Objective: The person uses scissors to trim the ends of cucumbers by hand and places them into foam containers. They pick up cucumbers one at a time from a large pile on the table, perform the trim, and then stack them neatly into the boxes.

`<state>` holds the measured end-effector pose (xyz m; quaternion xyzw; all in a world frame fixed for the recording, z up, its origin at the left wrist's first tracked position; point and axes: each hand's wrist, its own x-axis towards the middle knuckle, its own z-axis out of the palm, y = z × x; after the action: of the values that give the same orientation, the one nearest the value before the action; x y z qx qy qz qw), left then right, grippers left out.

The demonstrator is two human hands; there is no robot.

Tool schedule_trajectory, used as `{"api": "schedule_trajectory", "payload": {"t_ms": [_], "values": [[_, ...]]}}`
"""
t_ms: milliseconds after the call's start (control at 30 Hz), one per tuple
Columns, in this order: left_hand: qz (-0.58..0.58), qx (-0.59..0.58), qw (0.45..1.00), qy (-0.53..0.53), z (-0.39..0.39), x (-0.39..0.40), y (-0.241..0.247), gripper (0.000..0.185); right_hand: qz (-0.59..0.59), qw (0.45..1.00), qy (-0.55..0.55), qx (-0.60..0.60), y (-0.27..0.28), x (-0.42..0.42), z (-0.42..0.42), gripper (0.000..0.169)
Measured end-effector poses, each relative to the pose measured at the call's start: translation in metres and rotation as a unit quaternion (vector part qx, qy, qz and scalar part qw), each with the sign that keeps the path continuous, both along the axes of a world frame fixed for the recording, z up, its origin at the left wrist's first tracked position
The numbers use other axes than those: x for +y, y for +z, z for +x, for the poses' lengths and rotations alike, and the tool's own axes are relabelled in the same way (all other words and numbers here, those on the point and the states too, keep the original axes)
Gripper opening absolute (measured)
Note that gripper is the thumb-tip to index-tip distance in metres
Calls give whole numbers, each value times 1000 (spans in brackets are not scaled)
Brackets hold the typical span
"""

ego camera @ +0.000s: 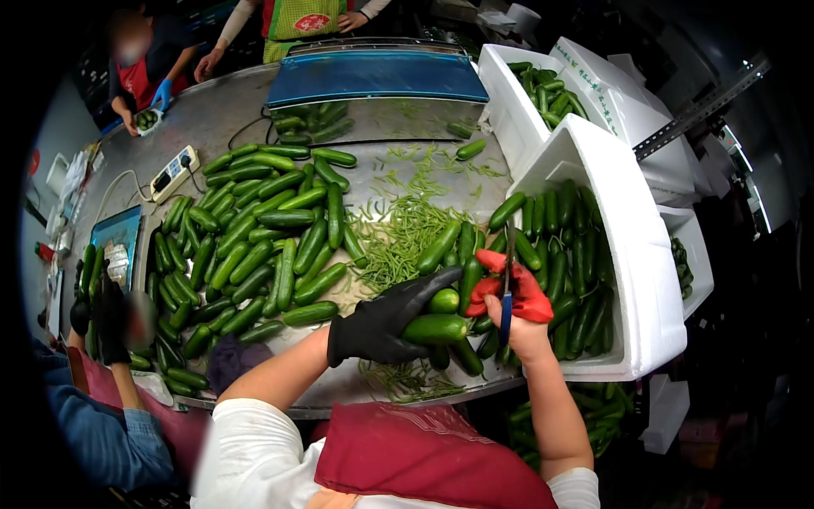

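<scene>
My left hand [388, 318], in a black glove, is curled around a couple of small cucumbers [435, 329] near the table's front edge. Red glove material partly covers my right hand [518, 305], which holds scissors [507, 299] with blue handles, blades pointing away from me. Loose cucumbers [440, 247] lie beneath and between my hands. Just right of them, a white foam box [648, 280] lies on its side, full of cucumbers. Cut green stem pieces [407, 238] are heaped beyond my left hand.
A big pile of cucumbers [254, 235] covers the left of the metal table [235, 127]. Behind stand a blue-topped metal machine [381, 76] and another foam box [502, 83]. A power strip [175, 173] lies back left. Co-workers stand at the left and far side; one holds cucumbers.
</scene>
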<state>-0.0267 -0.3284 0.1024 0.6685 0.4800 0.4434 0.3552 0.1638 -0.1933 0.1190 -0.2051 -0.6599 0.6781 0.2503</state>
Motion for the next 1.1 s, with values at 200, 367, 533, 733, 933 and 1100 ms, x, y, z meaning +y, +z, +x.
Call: {"api": "schedule_trajectory", "payload": {"t_ms": [200, 367, 533, 733, 933, 1100], "values": [[-87, -708, 699, 53, 2, -5, -15, 70, -94, 994, 17, -57, -17, -28, 11, 51], [-5, -829, 556, 64, -1, 9, -25, 43, 116, 990, -76, -34, -75, -53, 23, 52], [-33, -877, 469, 96, 9, 13, -29, 46, 234, 963, -100, -90, -105, -66, 29, 52], [-46, -868, 483, 105, 25, 12, -35, 46, 363, 913, -171, -75, -88, -64, 8, 51], [-11, -822, 568, 33, 32, 6, -30, 42, 180, 969, -169, -15, -96, -70, 10, 40], [-18, -827, 559, 63, 32, 2, -26, 48, -59, 994, -90, -5, -83, -73, 16, 47]]}}
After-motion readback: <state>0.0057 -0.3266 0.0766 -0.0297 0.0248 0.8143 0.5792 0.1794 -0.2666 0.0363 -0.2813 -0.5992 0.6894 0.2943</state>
